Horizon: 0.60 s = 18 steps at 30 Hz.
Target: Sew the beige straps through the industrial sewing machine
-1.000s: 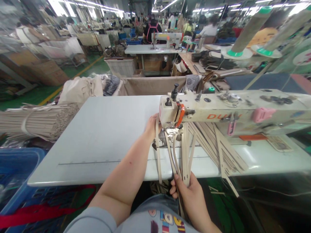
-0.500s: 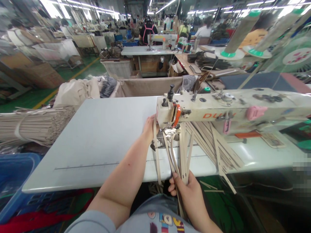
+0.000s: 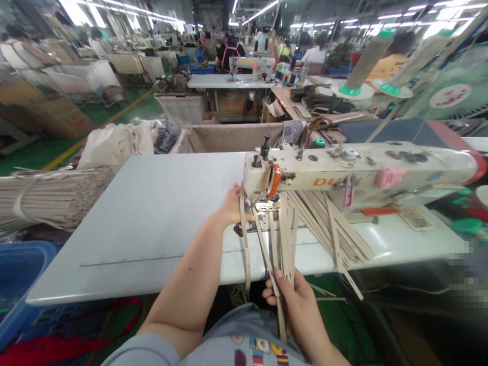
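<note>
A cream sewing machine (image 3: 343, 175) stands on a white table (image 3: 152, 218). My left hand (image 3: 232, 206) reaches to the needle end of the machine, its fingers pinched on a beige strap (image 3: 244, 239) that hangs down off the table's front edge. My right hand (image 3: 297, 300) is below the table edge, closed on a bunch of beige straps (image 3: 280, 254) that run up to the presser foot. More loose straps (image 3: 328, 229) lie fanned under the machine's arm.
A tied bundle of beige strips (image 3: 49, 195) lies at the left. A blue crate (image 3: 19, 274) sits lower left. Thread cones (image 3: 366, 56) stand at the upper right, beside a fan (image 3: 453, 94). A fabric-lined bin (image 3: 236, 134) is behind the table. Other workers sit at machines farther back.
My left hand has slid a little down and toward me along the hanging strap. My right hand has kept its hold on the strap bunch. The view has shifted slightly left.
</note>
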Tool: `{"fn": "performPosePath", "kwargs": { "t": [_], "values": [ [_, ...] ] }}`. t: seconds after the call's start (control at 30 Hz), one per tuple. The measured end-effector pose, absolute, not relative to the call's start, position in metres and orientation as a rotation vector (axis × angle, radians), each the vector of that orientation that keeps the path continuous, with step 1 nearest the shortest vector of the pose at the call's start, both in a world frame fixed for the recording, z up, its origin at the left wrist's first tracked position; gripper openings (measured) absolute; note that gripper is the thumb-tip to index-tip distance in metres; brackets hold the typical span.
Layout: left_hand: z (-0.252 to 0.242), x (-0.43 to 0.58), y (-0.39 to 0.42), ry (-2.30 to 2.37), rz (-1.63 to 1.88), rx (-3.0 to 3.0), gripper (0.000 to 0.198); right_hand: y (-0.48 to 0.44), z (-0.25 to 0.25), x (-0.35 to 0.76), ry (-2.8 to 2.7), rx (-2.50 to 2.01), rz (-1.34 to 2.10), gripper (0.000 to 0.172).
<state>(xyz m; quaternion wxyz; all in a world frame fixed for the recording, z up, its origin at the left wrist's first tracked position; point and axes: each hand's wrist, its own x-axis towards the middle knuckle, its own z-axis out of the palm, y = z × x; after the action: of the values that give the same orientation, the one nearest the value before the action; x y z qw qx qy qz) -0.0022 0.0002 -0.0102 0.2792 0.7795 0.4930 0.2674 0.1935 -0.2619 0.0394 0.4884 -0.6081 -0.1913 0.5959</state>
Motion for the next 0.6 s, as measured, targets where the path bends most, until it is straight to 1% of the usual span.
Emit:
{"fn": "performPosePath", "kwargs": {
  "t": [0.2,0.43,0.53,0.6],
  "values": [
    [-0.003,0.002,-0.001,1.347,0.67,2.042,0.126,-0.268,0.044,0.202,-0.357,-1.44,1.519,0.068],
    [-0.002,0.004,0.0,1.383,0.541,2.151,0.115,-0.278,0.045,0.211,-0.267,-1.426,1.665,0.06],
    [-0.002,0.005,0.0,1.385,0.517,2.188,0.108,-0.286,0.038,0.216,-0.267,-1.415,1.707,0.054],
    [-0.002,0.005,-0.001,1.394,0.534,2.176,0.11,-0.291,0.033,0.219,-0.29,-1.409,1.722,0.051]
  ]
}}
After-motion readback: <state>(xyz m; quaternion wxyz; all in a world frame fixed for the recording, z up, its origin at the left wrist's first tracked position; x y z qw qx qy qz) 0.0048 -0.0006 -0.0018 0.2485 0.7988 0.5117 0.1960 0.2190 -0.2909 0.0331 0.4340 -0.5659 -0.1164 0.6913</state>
